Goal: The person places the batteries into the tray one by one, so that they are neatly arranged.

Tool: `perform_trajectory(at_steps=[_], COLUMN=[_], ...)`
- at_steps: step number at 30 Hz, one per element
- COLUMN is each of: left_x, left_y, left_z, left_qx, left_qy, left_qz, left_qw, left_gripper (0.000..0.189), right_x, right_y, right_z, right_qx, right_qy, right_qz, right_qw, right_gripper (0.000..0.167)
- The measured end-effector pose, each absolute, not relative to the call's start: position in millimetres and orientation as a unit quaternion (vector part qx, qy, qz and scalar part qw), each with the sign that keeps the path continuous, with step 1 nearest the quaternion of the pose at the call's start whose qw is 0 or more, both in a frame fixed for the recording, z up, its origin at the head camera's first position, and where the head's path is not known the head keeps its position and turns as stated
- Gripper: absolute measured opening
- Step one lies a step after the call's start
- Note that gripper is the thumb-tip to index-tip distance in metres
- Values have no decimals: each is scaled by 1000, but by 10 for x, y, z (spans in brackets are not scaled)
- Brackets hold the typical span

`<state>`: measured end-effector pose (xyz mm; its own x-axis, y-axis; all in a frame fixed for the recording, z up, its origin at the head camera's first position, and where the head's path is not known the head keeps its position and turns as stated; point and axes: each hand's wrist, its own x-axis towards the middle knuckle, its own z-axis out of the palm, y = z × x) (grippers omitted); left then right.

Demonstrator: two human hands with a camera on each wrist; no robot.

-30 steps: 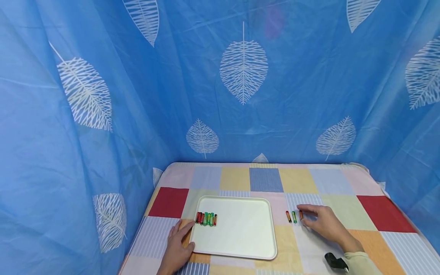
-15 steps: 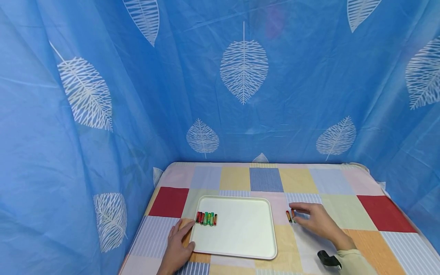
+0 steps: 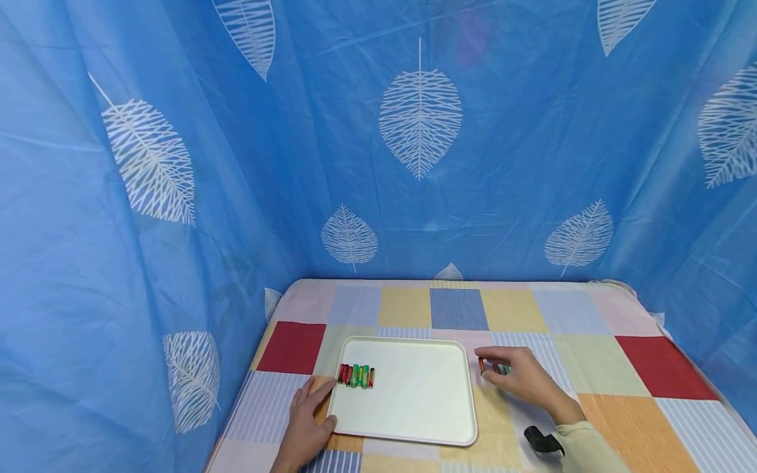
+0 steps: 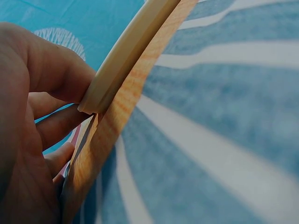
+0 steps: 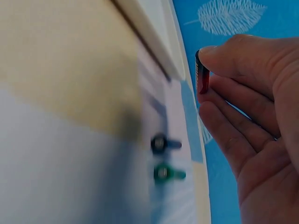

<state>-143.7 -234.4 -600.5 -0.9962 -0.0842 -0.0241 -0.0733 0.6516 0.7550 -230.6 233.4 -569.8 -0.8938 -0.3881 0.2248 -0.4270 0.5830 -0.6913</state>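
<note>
My left hand (image 3: pixel 307 420) rests against the left edge of a cream tray (image 3: pixel 414 407), its fingers spread; the left wrist view shows the thumb touching the tray's rim (image 4: pixel 117 60). A row of small red and green batteries (image 3: pixel 355 376) lies at the tray's left side. Just right of the tray, my right hand (image 3: pixel 526 378) pinches a red and black battery (image 5: pixel 202 77) between thumb and fingertips, above the cloth. Behind those fingers, a green battery (image 5: pixel 163 172) and a dark-ended battery (image 5: pixel 160 143) lie on the cloth, partly hidden in the head view.
A patchwork cloth (image 3: pixel 514 309) covers the table. Blue curtain (image 3: pixel 508 131) with white leaf prints hangs behind and at both sides. A black device (image 3: pixel 543 440) sits by the right wrist.
My right hand has moved left from the loose batteries toward the tray, carrying the red battery. The left hand, the tray and the row in it have stayed put.
</note>
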Motion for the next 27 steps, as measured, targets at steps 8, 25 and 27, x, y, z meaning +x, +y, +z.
perform_trajectory(at_steps=[8,25,27], left_x=[-1464,-1463,-1462], left_y=[-2334,-2349,-2350], left_z=[-6039,-6029,-6025], left_qx=[43,39,41], left_qy=[-908,-905,-905], left_qz=[-418,-423,-423], left_qw=[6,3,2], left_gripper=[70,70,70], right_x=[-2356,-2410,-2414], right_y=[2079,1500,1425], right_z=[-5722,-5740,-5738], right_qx=[269,314,315], right_qy=[-862,-846,-847], right_qz=[429,431,428], right_qw=[22,5,1], right_gripper=[39,39,39])
